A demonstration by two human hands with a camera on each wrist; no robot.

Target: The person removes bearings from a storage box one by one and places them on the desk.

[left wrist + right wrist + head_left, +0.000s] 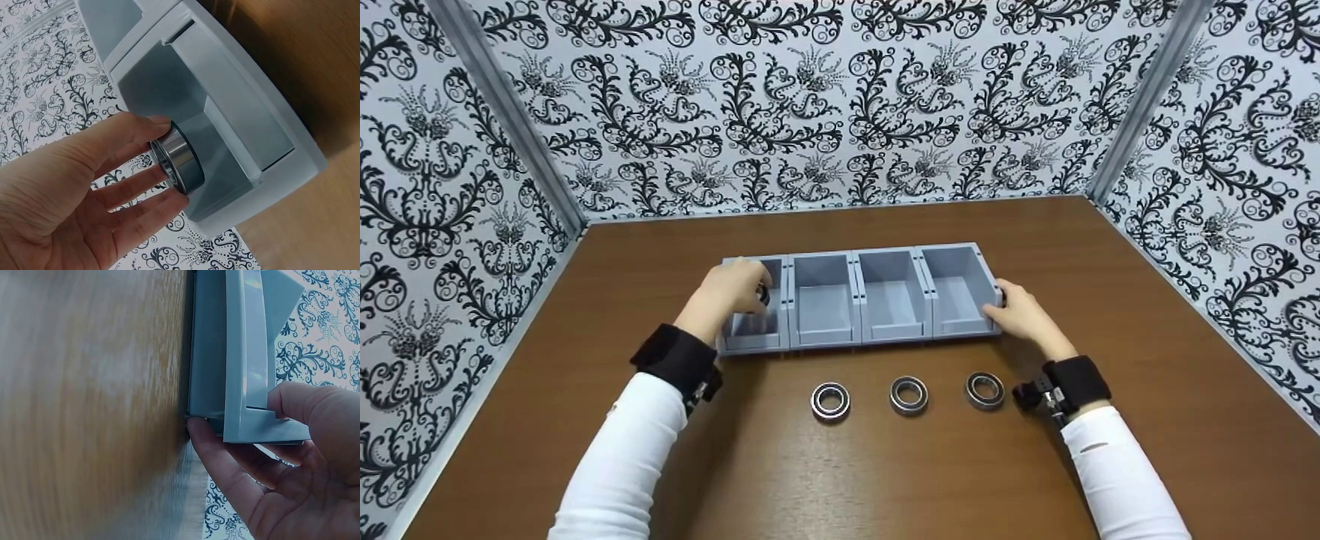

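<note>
My left hand (737, 289) pinches a steel ball bearing (179, 157) between thumb and fingers, over the leftmost compartment of a grey storage bin row (821, 339). In the left wrist view the bearing stands on edge at the compartment's mouth, its dark seal side turned inward. At the row's other end my right hand (1021, 313) grips the outer wall of the rightmost bin (239, 399), thumb over the rim and fingers along the outside. Three more bearings lie flat in front of the bins: a left one (830, 402), a middle one (909, 395) and a right one (985, 391).
The bins stand on a brown wooden table (840, 480). Patterned black-and-white panels (825, 97) with grey corner posts enclose its back and sides. A black wrist strap with a small camera sits on each forearm, over white sleeves (622, 450).
</note>
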